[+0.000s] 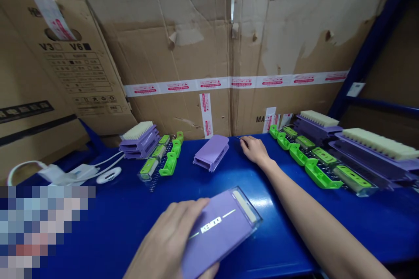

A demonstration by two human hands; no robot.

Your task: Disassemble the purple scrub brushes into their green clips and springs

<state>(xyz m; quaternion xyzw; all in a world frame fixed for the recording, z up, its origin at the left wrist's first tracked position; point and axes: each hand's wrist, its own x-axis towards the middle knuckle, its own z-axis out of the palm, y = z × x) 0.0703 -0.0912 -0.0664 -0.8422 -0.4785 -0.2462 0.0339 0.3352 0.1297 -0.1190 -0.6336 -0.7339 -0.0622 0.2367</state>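
Note:
My left hand (173,231) is wrapped round a flat purple case (218,226) with white lettering. A clear cover and a cream strip show at the case's far right end. My right hand (253,149) reaches to the back of the table, fingers curled and low over the blue surface. A thin light sliver shows at its fingertips, too small to name. Left of that hand lies a purple housing (212,150) with slotted sides and an open end, apart from both hands.
Rows of bright green clips (170,163), clear-and-green parts (149,168) and springs (153,181) lie at left; more green clips (319,174) at right. Purple housings with cream blocks (376,141) stand right, others (139,133) left. White cables and a plug (65,173) lie left. Cardboard (183,52) walls the back.

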